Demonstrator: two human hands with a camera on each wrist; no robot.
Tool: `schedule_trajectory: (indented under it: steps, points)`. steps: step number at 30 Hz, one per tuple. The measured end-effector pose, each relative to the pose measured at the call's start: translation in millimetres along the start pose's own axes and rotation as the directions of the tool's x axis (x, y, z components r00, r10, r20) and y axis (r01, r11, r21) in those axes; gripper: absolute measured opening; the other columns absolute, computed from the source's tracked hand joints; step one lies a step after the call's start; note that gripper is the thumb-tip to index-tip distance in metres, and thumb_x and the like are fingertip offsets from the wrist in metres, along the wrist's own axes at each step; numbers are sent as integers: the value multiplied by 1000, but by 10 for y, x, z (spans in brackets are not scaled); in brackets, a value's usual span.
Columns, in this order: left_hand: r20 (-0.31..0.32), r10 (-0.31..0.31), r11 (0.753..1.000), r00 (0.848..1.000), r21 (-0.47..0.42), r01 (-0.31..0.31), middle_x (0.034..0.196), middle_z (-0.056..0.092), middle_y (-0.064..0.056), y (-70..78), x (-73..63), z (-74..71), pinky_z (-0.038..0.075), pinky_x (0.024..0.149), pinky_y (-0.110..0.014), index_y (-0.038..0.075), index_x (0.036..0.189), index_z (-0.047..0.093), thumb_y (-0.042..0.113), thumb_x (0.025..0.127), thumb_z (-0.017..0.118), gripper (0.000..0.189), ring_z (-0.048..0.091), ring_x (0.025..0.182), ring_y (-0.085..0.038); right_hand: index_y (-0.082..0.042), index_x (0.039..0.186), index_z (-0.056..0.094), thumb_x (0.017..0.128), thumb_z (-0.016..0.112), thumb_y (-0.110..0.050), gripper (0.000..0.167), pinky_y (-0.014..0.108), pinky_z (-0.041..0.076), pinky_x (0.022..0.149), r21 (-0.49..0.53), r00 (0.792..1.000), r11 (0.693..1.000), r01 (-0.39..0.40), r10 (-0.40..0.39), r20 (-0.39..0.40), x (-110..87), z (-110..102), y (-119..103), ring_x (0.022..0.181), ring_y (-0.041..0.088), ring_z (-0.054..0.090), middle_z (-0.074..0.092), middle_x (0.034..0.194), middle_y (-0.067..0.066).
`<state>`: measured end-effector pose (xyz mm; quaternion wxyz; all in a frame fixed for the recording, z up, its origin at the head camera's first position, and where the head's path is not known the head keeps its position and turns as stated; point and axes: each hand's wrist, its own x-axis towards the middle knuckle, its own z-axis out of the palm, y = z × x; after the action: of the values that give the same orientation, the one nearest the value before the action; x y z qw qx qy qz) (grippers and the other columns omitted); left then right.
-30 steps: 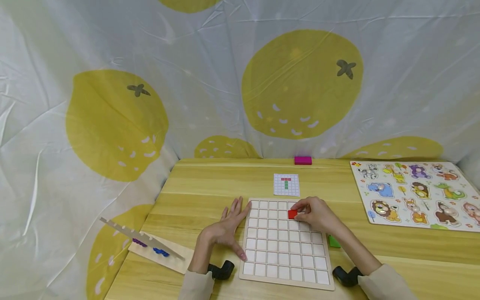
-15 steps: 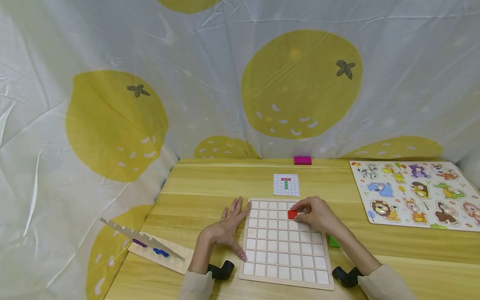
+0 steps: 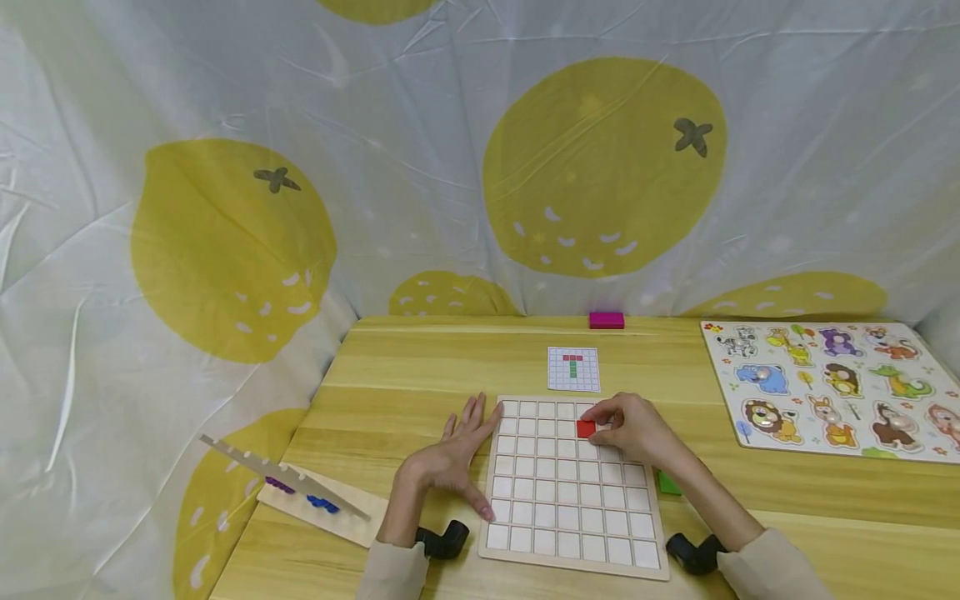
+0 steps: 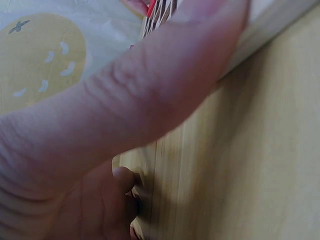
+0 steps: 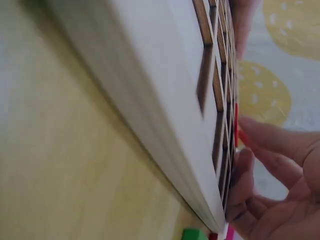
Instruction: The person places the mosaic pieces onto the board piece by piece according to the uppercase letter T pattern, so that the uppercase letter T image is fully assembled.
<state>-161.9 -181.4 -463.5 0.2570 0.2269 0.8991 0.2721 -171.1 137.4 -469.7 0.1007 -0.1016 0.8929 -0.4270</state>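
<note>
One red square tile [image 3: 585, 429] is pinched between the right hand's [image 3: 630, 427] thumb and fingertips, at the second row from the far edge, fifth column from the left, of a seven-by-seven wooden grid board [image 3: 557, 493]; whether it is fully seated cannot be told. The left hand [image 3: 450, 460] grasps nothing, its fingers spread wide, thumb touching the board's left edge. Around that board: one pattern card [image 3: 573, 369] and one magenta block [image 3: 607, 321] beyond, one green block [image 3: 668, 482] just right, one animal puzzle board [image 3: 798, 400] farther right, one wooden rack [image 3: 348, 497] left.
</note>
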Motion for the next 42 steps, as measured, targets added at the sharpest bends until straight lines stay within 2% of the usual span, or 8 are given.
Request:
schedule_trajectory:
  steps: [5, 13, 20, 26, 28, 36, 42]
  points:
    - [6, -2, 1000, 1000, 7, 2, 169, -26, -19, 14, 6, -9, -13, 129, -59, 18, 168, -1, 29, 57, 102, 152, -25, 159, -33, -8, 115, 77, 89, 80, -13, 26, 25, 46, 67, 16, 999, 1000, 25, -25, 32, -82, -142, 41, 83, 18, 54, 69, 103, 8]
    - [9, -7, 1000, 1000, 15, 7, 170, -26, -18, 19, -8, -9, -12, 129, -59, 18, 168, -1, 31, 57, 101, 151, -24, 159, -33, -8, 123, 74, 94, 76, -17, 31, 25, 52, 55, -10, 998, 999, 45, -46, -49, -397, -536, 232, 75, 13, 58, 70, 114, 14]
    - [7, -12, 1000, 1000, 17, 12, 170, -26, -16, 6, -16, -4, -12, 129, -59, 22, 168, -2, 32, 56, 101, 152, -25, 159, -31, -5, 125, 72, 93, 77, -17, 34, 24, 45, 56, -48, 999, 998, 27, -29, -43, -598, -729, 470, 70, 7, 54, 73, 113, 14]
    - [5, -3, 1000, 1000, 20, 2, 170, -26, -17, 7, -4, -6, -11, 129, -59, 19, 168, -3, 32, 57, 101, 153, -24, 159, -33, -2, 124, 71, 94, 76, -22, 36, 23, 52, 67, 16, 999, 1000, -11, 10, 40, -603, -717, 576, 81, 11, 58, 71, 115, 14]
    - [7, 2, 1000, 1000, 20, -2, 170, -26, -18, 7, 1, -4, -11, 129, -59, 19, 168, -3, 32, 57, 101, 153, -24, 159, -34, -2, 124, 71, 94, 77, -24, 37, 23, 54, 69, 31, 999, 999, -22, 21, 47, -590, -695, 585, 85, 13, 60, 70, 115, 14]
    - [14, -2, 1000, 1000, 15, 2, 169, -27, -18, 10, 5, -11, -12, 129, -59, 18, 168, -3, 33, 57, 101, 153, -25, 159, -33, -5, 115, 74, 92, 78, -25, 31, 23, 51, 67, -9, 998, 998, -66, 66, 5, -516, -610, 554, 83, 15, 58, 68, 106, 11]
    - [12, -8, 1000, 1000, 19, 8, 170, -26, -18, 5, 3, -12, -12, 130, -59, 19, 168, -3, 32, 57, 101, 153, -24, 159, -33, -3, 109, 74, 91, 80, -22, 27, 22, 48, 62, -21, 997, 998, -64, 64, -34, -484, -557, 538, 80, 15, 55, 67, 97, 8]
